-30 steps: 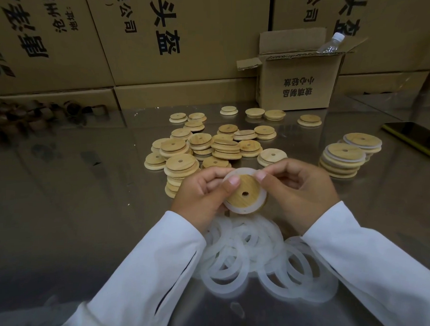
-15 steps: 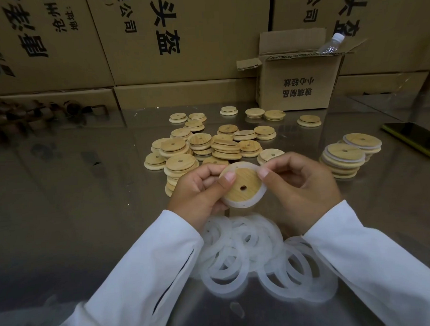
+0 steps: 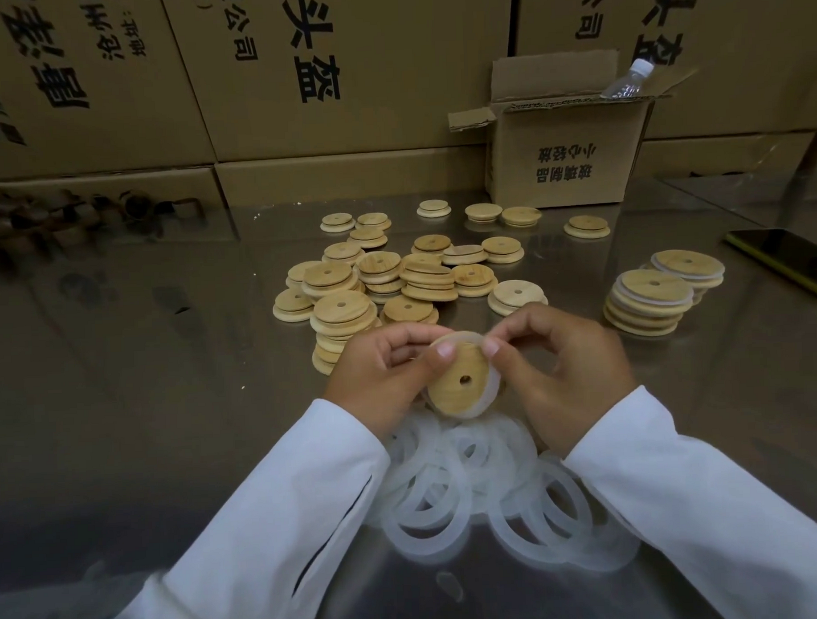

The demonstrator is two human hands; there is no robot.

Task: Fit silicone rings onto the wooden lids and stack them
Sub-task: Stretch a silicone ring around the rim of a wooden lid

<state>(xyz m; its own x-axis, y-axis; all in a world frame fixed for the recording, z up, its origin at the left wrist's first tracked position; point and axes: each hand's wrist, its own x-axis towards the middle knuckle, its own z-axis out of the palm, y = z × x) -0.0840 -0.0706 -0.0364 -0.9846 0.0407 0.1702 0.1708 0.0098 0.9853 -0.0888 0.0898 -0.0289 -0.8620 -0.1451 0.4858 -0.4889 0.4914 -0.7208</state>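
Both hands hold one round wooden lid [image 3: 460,381] with a centre hole above the table. My left hand [image 3: 381,379] grips its left edge, thumb on the top rim. My right hand [image 3: 566,373] pinches a translucent silicone ring [image 3: 490,389] at the lid's upper right edge; the ring wraps the lid's right and lower rim. A heap of loose silicone rings [image 3: 478,492] lies just below my hands. Bare wooden lids [image 3: 396,277] are piled behind them. Two stacks of ringed lids [image 3: 652,300] stand to the right.
A shiny metal table [image 3: 145,388] carries everything. An open small cardboard box [image 3: 563,155] with a plastic bottle [image 3: 628,81] in it stands at the back right. Large cartons [image 3: 342,70] wall the back. A phone [image 3: 784,259] lies at the right edge.
The lid has tilted so its face turns toward me and left. The ring has been worked further round the rim. Both hands stayed near the same spot.
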